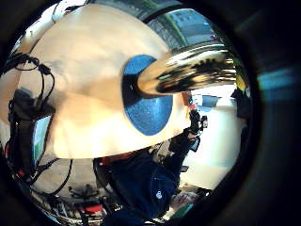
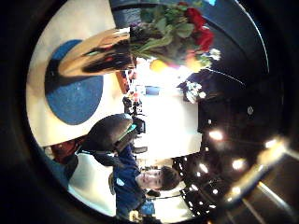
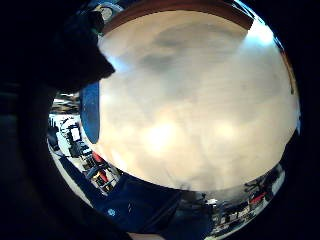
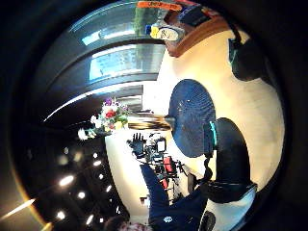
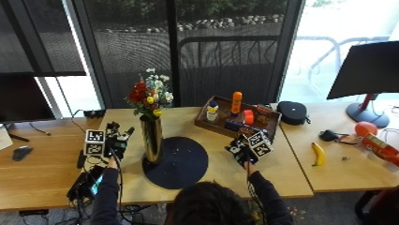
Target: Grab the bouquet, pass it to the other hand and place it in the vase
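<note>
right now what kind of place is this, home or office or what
Probably an office or lab workspace: light wooden desks set side by side before tall windows, a monitor on the right desk, and a computer mouse at far left.

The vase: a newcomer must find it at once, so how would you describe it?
On the light wooden table, find the round dark blue mat before the person. The vase stands upright at its left edge: tall, slim, shiny gold, the only thing holding the bouquet.
</note>
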The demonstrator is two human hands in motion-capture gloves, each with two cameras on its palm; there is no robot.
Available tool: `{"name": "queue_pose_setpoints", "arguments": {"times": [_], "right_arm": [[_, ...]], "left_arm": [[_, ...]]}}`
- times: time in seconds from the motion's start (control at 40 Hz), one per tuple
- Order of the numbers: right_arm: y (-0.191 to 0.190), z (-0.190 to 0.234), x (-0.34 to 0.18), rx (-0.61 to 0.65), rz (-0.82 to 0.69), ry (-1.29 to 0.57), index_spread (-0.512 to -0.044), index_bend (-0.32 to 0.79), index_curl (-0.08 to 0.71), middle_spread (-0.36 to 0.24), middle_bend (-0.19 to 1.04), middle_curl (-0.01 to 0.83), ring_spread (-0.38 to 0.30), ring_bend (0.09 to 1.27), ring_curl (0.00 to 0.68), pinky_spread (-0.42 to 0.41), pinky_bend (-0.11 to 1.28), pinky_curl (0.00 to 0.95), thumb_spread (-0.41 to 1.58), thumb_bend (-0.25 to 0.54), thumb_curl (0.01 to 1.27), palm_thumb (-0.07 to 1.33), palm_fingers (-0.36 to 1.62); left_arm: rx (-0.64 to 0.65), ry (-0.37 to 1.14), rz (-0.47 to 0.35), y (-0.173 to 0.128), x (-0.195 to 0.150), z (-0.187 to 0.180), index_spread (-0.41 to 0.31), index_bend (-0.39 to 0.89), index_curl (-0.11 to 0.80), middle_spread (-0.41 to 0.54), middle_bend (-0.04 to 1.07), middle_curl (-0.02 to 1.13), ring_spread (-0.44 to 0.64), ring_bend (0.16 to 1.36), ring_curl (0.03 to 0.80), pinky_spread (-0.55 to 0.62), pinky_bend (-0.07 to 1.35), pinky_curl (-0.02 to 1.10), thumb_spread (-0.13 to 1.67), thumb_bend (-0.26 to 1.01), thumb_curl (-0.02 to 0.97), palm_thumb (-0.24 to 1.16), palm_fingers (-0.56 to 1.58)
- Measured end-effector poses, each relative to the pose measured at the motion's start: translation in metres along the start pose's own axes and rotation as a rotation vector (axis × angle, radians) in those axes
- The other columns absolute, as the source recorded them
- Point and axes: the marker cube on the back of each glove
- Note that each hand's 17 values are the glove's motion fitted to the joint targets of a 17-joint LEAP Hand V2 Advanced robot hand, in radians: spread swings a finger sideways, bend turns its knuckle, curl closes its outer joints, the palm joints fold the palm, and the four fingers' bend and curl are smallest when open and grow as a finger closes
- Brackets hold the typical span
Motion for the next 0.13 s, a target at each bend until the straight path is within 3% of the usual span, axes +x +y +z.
{"name": "queue_pose_setpoints", "arguments": {"times": [0.05, 0.13], "right_arm": [[-0.004, 0.003, 0.001, 0.020, 0.090, 0.053, -0.258, 0.19, 0.440, -0.158, 0.21, 0.411, -0.143, 0.31, 0.386, 0.121, 0.12, 0.229, 1.06, -0.018, 0.44, 0.89, 0.80], [-0.011, 0.008, 0.000, 0.044, 0.104, 0.091, -0.257, 0.19, 0.440, -0.149, 0.21, 0.413, -0.142, 0.30, 0.386, 0.120, 0.13, 0.224, 1.06, -0.016, 0.45, 0.90, 0.81]], "left_arm": [[0.042, 0.042, 0.024, -0.003, 0.007, -0.003, 0.105, 0.10, 0.242, 0.266, 0.17, 0.36, 0.40, 0.48, 0.372, 0.47, 0.33, 0.38, 0.82, -0.05, 0.443, 0.40, -0.08], [0.078, 0.089, 0.047, -0.006, 0.018, -0.002, 0.080, 0.12, 0.243, 0.254, 0.19, 0.36, 0.41, 0.49, 0.368, 0.48, 0.32, 0.38, 0.84, -0.07, 0.421, 0.33, -0.03]]}}
